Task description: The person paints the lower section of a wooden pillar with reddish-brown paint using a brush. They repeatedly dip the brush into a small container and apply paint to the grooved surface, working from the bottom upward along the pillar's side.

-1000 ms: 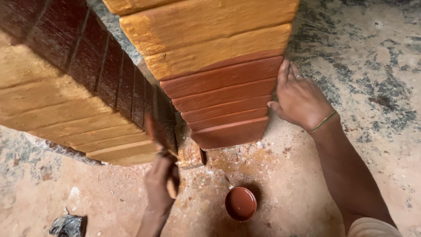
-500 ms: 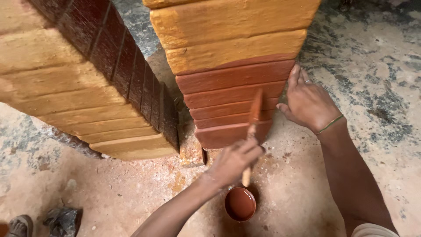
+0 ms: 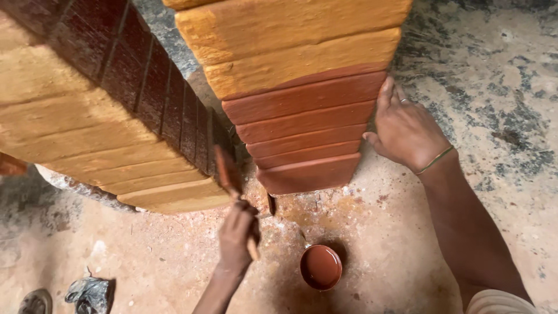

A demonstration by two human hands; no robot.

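Brush (image 3: 228, 170): reddish-brown, paint-laden, tilted upright at lower centre of the frame, its head lay against the dark inner face of the left wall. Bowl (image 3: 321, 267): small, round, held red-brown paint, stood on the floor, lower centre-right.

From my feed the brush (image 3: 228, 170) is smeared with motion blur, so I can't make out its bristles, and its handle mostly disappears inside the left hand (image 3: 237, 232), whose arm runs off the bottom edge. The right hand (image 3: 407, 131) has its fingertips tucked behind the corner of the red-painted brick pillar (image 3: 302, 139), which gets chopped off by the top edge. Down in the bottom left corner there's a crumpled dark thing (image 3: 88, 292) and a half cut-off shoe-like shape (image 3: 35, 302), both too small to identify.
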